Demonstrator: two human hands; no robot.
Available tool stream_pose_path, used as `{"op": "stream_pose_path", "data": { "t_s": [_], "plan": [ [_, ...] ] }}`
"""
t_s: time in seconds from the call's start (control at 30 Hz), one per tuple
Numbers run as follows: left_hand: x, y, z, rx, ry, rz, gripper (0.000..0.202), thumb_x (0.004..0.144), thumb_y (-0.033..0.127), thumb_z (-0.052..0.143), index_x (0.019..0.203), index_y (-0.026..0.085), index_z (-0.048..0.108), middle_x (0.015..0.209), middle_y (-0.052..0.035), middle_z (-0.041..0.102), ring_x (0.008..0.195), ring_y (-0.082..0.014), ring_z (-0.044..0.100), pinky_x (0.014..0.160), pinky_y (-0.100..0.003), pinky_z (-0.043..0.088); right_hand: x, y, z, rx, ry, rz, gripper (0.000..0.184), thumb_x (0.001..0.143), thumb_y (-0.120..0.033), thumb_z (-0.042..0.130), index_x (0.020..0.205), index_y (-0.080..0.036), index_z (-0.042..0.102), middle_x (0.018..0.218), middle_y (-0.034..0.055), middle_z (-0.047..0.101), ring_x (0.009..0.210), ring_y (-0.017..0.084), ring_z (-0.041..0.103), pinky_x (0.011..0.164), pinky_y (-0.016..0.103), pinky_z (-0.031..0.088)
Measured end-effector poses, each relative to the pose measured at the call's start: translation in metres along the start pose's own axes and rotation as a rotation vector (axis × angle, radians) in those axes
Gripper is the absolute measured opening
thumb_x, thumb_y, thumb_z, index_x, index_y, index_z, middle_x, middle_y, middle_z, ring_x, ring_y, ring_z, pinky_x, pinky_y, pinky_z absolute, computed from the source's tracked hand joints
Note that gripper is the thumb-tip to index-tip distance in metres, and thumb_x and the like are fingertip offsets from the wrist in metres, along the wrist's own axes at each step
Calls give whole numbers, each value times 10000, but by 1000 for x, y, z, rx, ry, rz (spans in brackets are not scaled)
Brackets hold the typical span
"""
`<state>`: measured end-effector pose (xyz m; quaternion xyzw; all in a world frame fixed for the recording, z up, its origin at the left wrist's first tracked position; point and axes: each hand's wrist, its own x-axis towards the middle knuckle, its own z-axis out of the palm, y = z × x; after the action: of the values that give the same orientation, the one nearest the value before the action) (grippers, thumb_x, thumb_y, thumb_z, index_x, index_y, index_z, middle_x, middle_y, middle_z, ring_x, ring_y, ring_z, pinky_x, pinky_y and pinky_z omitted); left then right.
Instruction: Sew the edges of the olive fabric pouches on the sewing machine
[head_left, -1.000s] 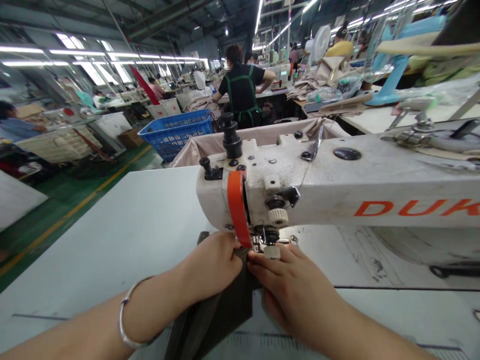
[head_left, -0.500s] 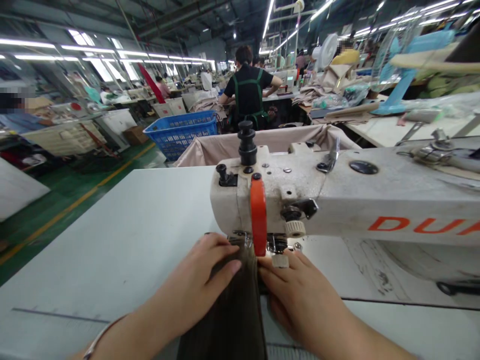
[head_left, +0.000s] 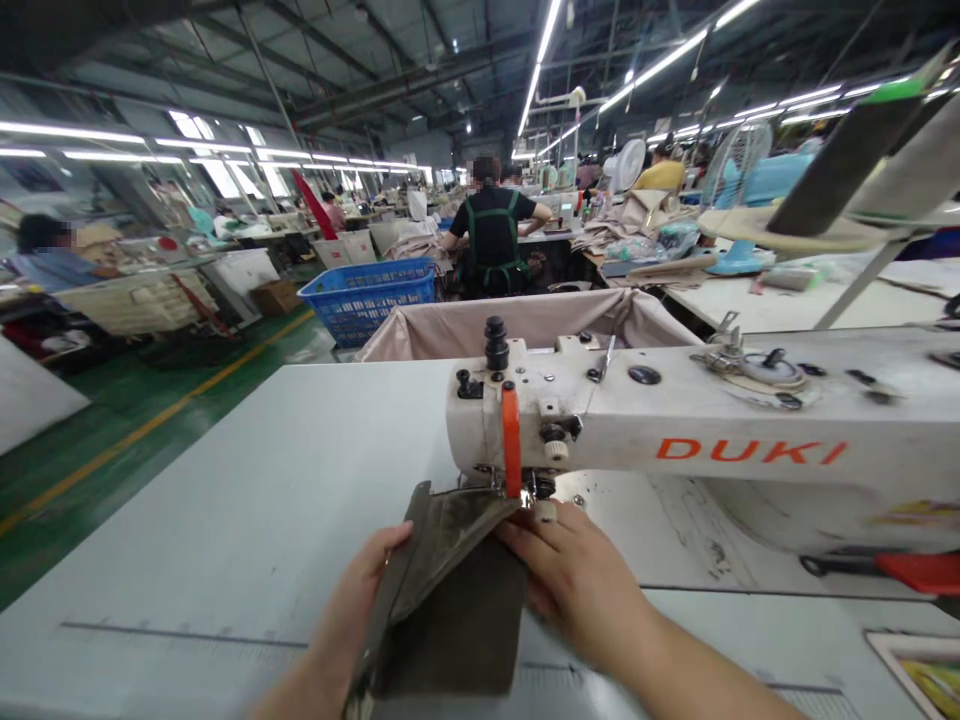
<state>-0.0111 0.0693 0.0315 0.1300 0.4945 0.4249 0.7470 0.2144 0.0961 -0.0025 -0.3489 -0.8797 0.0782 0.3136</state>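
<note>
Hands in view at the counter (head_left: pixel 262 530): two. Workpiece: one dark fabric piece (head_left: pixel 457 640), positioned at the front of one sewing machine (head_left: pixel 600 430), with its far edge at the needle area beneath the machine head. The fabric is folded; its left side stands raised from the counter and its lower panel hangs toward the wearer.

Left hand (head_left: pixel 360 590): the grip is closed on the raised left edge of the fabric. One thumb shows at the edge; the remaining fingers are largely hidden behind it.

Right hand (head_left: pixel 570 570): the fingers are together and extended, tips touching the fabric's right edge just beside the needle area. Whether this grip pinches the fabric cannot be told, as the thumb is hidden.

Machine head: one orange guard (head_left: pixel 511 440), mounted upright in front of the needle area, which it partly covers. Lettering: one word, "DUKI", four orange letters.

Beyond the counter: one fabric-lined bin (head_left: pixel 510 318); one blue basket (head_left: pixel 371 300) to its left; one person (head_left: pixel 491 225) in a dark top with green straps, back turned. Upper right: at least two thread cones (head_left: pixel 847 165), tilted in view.
</note>
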Motion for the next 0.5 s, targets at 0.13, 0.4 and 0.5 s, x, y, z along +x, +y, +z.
{"op": "stream_pose_path", "data": {
  "t_s": [0.13,0.4,0.5],
  "plan": [
    [-13,-3,-21,179,-115,18,525,870,544,553,1168,116,611,891,-108,738,933,-323,712,828,-419,565,-1,-9,-5,-4,-95,-23,185,884,-158,576,1030,-229,665,1049,52,680,1016,241,581,894,396,486],
    [-44,19,-68,1706,171,956,734,797,528,669,1429,240,432,1465,-131,475,1332,-372,459,1084,-556,413,-52,-16,-18,-238,-185,70,559,897,-196,596,1435,-173,446,1487,121,440,1324,304,457,1069,514,447],
    [-51,5,-42,2039,-258,1018,933,763,394,758,1536,297,244,1593,-77,260,1437,-359,297,1125,-536,360,-67,-17,-23,-234,-93,81,464,918,-116,479,1379,-155,513,1449,110,491,1326,280,460,1088,498,439]
  ]
}}
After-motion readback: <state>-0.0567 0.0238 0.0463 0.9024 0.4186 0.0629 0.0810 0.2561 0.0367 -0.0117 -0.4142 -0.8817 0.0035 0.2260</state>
